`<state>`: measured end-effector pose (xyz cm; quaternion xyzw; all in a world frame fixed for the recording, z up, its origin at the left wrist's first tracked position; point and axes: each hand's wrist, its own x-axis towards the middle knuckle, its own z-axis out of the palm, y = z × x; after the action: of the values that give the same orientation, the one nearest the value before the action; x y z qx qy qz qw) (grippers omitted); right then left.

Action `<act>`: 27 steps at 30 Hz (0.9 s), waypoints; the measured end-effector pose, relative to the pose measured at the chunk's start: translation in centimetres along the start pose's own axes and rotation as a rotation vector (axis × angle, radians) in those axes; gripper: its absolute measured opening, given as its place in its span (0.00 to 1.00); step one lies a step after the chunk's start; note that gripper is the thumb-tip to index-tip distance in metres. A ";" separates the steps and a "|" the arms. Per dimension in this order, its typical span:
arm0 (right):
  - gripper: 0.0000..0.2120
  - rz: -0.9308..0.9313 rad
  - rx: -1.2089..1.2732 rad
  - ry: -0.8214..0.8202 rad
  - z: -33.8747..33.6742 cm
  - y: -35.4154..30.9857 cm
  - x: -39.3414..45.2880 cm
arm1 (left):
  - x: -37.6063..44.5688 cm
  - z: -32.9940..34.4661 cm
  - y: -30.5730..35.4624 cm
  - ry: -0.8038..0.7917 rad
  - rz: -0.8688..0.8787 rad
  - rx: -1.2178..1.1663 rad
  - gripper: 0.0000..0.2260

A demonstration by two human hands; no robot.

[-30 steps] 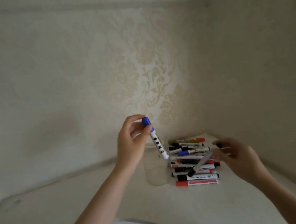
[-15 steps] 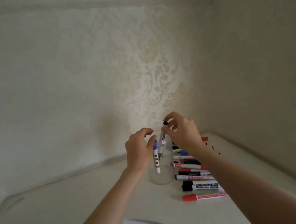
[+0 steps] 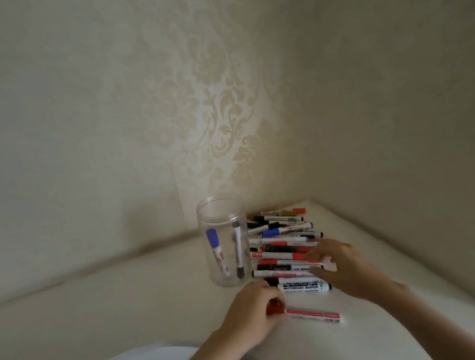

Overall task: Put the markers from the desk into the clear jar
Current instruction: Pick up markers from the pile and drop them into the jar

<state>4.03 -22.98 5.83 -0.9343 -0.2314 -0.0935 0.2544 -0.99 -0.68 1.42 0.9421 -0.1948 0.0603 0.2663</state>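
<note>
The clear jar (image 3: 220, 212) stands upright on the desk and holds two markers, a blue-capped marker (image 3: 217, 250) and a black-capped marker (image 3: 238, 250). To its right lies a pile of markers (image 3: 283, 240), red, black and blue. A single red marker (image 3: 311, 314) lies apart at the front. My left hand (image 3: 252, 313) has its fingers closed around the red cap end of that marker, which still rests on the desk. My right hand (image 3: 343, 268) lies on the pile's right side, fingers spread over a red marker (image 3: 282, 257); whether it grips one is unclear.
The cream desk (image 3: 126, 309) fits into a corner between two patterned walls (image 3: 214, 107). Its curved front edge runs below my hands. A large black whiteboard marker (image 3: 303, 287) lies at the pile's front.
Both hands have come down from the jar's mouth to the desk. The blue and black markers they held now stand inside the jar. My left hand has closed on the lone red marker.
</note>
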 end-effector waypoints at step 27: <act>0.15 -0.036 -0.012 -0.040 2.4 1.2 -3.1 | 4.9 -18.2 0.9 0.922 -0.062 -0.410 0.10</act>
<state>2.07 -23.86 2.36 -0.9332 -0.2526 -0.0807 0.2425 2.99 6.50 18.40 0.7511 -0.0369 0.4228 0.5056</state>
